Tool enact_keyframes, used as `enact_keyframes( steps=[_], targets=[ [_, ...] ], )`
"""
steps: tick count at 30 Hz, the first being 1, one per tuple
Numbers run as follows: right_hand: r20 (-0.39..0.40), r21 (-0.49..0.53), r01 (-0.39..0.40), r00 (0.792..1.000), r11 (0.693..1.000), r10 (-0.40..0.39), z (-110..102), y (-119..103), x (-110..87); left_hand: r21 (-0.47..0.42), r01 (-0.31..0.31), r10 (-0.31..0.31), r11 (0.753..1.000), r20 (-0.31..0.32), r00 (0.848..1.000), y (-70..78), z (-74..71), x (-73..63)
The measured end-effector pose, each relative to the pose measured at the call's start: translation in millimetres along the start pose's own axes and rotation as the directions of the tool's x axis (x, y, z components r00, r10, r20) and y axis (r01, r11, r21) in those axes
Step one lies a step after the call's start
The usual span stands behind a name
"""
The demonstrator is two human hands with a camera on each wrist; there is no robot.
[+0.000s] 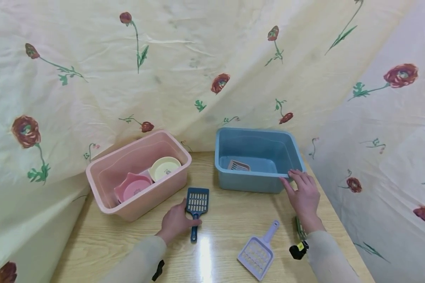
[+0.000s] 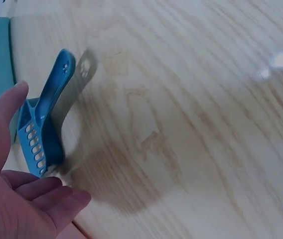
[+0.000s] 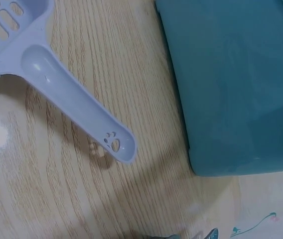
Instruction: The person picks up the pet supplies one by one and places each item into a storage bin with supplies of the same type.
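In the head view my left hand (image 1: 177,222) is at the dark blue litter scoop (image 1: 197,200), which lies on the table with its slotted end away from me. The left wrist view shows the fingers and thumb of that hand (image 2: 27,194) spread beside the scoop (image 2: 42,134), not closed round it. My right hand (image 1: 304,193) holds the near right rim of a blue bin (image 1: 249,181), fingers at the rim and thumb at the outer wall. A greyish-pink scoop (image 1: 239,165) lies inside this bin. The right wrist view does not show the hand's fingers.
A pink bin (image 1: 152,198) at the left holds a pink bowl (image 1: 136,186) and a cream bowl (image 1: 165,168). Near the front lies a lilac litter scoop (image 1: 257,253). A dark green item (image 1: 300,228) is partly hidden under my right forearm. Flowered cloth (image 1: 198,59) hangs behind the table.
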State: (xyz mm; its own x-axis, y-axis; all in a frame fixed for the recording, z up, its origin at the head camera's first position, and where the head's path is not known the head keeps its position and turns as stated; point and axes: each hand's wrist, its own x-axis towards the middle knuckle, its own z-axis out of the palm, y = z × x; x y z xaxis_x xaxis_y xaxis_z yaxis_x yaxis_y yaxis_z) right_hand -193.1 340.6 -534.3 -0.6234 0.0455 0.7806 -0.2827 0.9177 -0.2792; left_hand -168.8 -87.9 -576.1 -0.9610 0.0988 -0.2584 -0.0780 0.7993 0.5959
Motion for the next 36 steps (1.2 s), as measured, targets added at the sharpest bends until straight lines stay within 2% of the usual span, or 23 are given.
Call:
enact_keyframes(
  steps=[6, 16, 19, 22, 25, 29, 33, 36],
  targets=[
    [0.020, -0.032, 0.005, 1.000, 0.999, -0.004, -2, -1, 2.6, 0.026, -0.041, 0.041, 0.999, 0.001, 0.999, -0.6, 0.6, -2.4],
    [0.028, -0.036, 0.005, 1.000, 0.999, -0.004, -3, -2, 1.5, 0.036, -0.039, 0.039, 0.999, 0.010, 0.999, -7.8, -5.0, -4.0],
    [0.032, -0.034, 0.009, 0.999, 0.999, -0.007, -3, 0, 1.2, 0.045, -0.074, 0.074, 0.996, 0.018, 0.997, -9.5, -5.7, -2.9],
    [0.037, -0.031, 0.016, 0.999, 0.999, -0.014, -2, 1, 0.7, 0.088, -0.153, 0.151, 0.984, 0.030, 0.988, -11.7, -9.3, -1.6],
    [0.037, -0.034, 0.026, 0.999, 0.999, -0.025, -2, 3, 0.2, 0.181, -0.266, 0.259, 0.947, 0.060, 0.964, -14.3, -16.7, 1.6],
    [0.035, -0.031, 0.029, 0.999, 0.999, -0.028, -2, 3, -0.1, 0.297, -0.405, 0.388, 0.865, 0.119, 0.914, -16.7, -29.7, 7.0],
    [0.039, -0.028, 0.022, 0.999, 0.999, -0.021, -2, 3, -0.5, 0.337, -0.507, 0.467, 0.793, 0.197, 0.862, -14.9, -40.0, 11.8],
    [0.024, -0.025, 0.024, 0.999, 0.999, -0.023, -2, 3, 0.1, 0.374, -0.577, 0.510, 0.727, 0.270, 0.817, -10.5, -42.7, 16.5]
  ],
)
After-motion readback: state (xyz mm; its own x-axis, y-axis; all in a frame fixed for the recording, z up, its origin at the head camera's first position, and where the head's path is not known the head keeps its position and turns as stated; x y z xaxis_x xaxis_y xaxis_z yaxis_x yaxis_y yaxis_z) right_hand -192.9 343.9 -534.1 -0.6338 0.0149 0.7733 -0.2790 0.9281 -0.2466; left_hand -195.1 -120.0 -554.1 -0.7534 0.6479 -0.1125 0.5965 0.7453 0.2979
